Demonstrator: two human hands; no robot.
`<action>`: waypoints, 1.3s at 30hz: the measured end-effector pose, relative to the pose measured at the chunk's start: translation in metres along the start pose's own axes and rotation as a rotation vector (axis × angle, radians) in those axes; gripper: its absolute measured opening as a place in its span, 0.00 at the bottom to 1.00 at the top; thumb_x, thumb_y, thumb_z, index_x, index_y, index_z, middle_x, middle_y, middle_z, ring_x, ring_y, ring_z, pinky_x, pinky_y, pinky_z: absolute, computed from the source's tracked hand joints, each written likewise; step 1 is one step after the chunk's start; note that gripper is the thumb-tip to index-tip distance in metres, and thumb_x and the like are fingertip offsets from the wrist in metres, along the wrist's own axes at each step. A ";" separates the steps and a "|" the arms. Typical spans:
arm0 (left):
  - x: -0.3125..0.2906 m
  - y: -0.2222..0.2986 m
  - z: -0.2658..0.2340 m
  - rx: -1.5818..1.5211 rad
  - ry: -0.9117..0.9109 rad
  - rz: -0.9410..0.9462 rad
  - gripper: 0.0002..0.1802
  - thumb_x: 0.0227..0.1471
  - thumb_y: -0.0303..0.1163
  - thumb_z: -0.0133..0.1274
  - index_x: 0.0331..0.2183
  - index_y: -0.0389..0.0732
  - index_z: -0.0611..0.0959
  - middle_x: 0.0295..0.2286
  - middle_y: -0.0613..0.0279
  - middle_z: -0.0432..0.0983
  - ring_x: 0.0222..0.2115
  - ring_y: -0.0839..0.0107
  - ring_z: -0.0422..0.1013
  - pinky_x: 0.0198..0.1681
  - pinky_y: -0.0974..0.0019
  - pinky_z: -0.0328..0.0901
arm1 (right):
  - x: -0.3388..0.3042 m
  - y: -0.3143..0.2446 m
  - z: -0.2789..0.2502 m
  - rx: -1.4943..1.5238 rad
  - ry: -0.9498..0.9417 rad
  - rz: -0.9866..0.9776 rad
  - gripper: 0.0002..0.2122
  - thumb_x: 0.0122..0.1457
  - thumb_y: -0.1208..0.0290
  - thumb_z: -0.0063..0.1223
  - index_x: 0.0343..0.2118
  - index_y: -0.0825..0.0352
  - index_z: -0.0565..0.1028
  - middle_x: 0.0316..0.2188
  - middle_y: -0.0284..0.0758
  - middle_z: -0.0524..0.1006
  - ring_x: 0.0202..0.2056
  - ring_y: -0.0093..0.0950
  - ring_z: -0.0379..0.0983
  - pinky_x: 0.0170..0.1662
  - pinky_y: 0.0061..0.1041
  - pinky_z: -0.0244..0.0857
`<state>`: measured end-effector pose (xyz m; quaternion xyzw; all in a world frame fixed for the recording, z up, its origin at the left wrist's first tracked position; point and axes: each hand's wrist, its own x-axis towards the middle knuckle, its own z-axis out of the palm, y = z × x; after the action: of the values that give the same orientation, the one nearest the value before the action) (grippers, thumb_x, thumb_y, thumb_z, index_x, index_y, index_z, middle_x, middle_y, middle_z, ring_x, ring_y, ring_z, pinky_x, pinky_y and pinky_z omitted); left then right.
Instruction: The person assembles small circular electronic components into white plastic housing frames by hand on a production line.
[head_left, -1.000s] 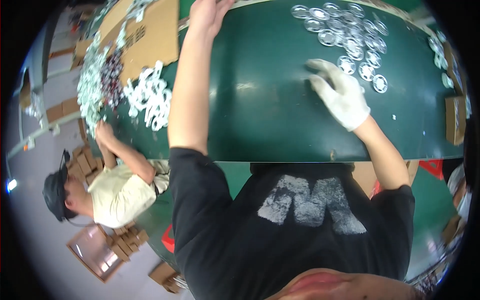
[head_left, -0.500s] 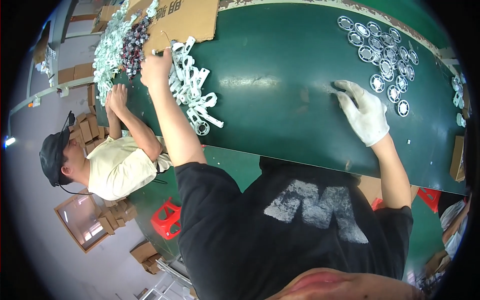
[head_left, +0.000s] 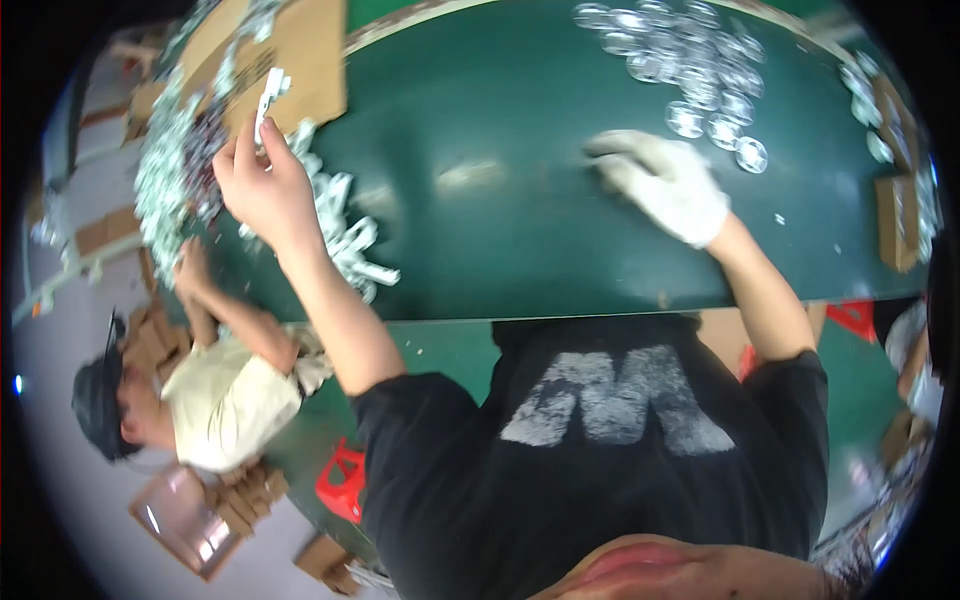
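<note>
1. A workroom with a pale floor (head_left: 60, 510) and a green strip of flooring (head_left: 450, 350) surrounds a long green table (head_left: 500, 240); its near edge runs just in front of the person's black shirt (head_left: 620, 500).
2. Beyond the table's left end is a co-worker (head_left: 225, 410) in a cream top and dark cap, forearms reaching to the edge there.
3. A flat cardboard sheet (head_left: 310, 70) lies toward the table's far left corner.
4. Along the left edge spreads a heap of pale greenish-white parts (head_left: 165, 185), blurred at this moment.
5. Toward the far right corner, clear round discs (head_left: 695, 75) lie clustered, some overlapping; the closest few trail toward the middle.
6. A looser pile of white parts (head_left: 345, 230) sits near the left end, reaching close to the near edge, partly behind the person's left forearm.
7. Small dark reddish pieces (head_left: 208, 150) are bunched between the pale heap and the cardboard.
8. An open carton (head_left: 897, 225) stands by the table's right edge.
9. The right hand (head_left: 665, 190), in a white glove, is released, its fingers loosely bent, just nearer than the discs; whether it rests on the table I cannot tell.
10. The bare left hand (head_left: 268, 190) is raised over the left end, pinching a slim white piece (head_left: 268, 100) between thumb and fingers.
11. That piece points up toward the far edge, in front of the cardboard.
12. A tiny white scrap (head_left: 780, 219) lies right of the gloved hand.
</note>
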<state>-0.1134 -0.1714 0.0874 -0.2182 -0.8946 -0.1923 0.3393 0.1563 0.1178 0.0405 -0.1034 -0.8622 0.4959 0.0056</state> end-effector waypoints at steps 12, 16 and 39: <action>-0.113 0.240 0.043 -0.791 -0.348 0.741 0.25 0.44 0.33 0.66 0.47 0.44 0.82 0.38 0.65 0.75 0.35 0.65 0.71 0.40 0.61 0.67 | 0.001 0.030 -0.036 0.770 0.622 -0.056 0.14 0.69 0.59 0.50 0.43 0.67 0.75 0.35 0.36 0.80 0.38 0.26 0.77 0.45 0.25 0.71; -0.122 0.248 0.070 -0.667 -0.560 0.643 0.26 0.45 0.40 0.68 0.46 0.43 0.81 0.41 0.64 0.73 0.41 0.61 0.70 0.40 0.59 0.66 | 0.007 0.016 -0.066 1.062 0.786 0.045 0.13 0.70 0.63 0.47 0.43 0.69 0.73 0.24 0.28 0.70 0.26 0.20 0.66 0.30 0.19 0.59; -0.099 0.165 0.066 -0.902 -0.659 0.417 0.16 0.40 0.22 0.71 0.31 0.39 0.81 0.43 0.56 0.78 0.39 0.64 0.77 0.40 0.65 0.74 | -0.001 -0.011 -0.052 0.312 0.042 0.462 0.19 0.61 0.53 0.55 0.22 0.64 0.73 0.12 0.29 0.69 0.12 0.21 0.63 0.18 0.23 0.58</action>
<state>0.0040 -0.0274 0.0053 -0.5600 -0.7211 -0.4046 -0.0517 0.1611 0.1563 0.0768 -0.3054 -0.7288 0.6084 -0.0740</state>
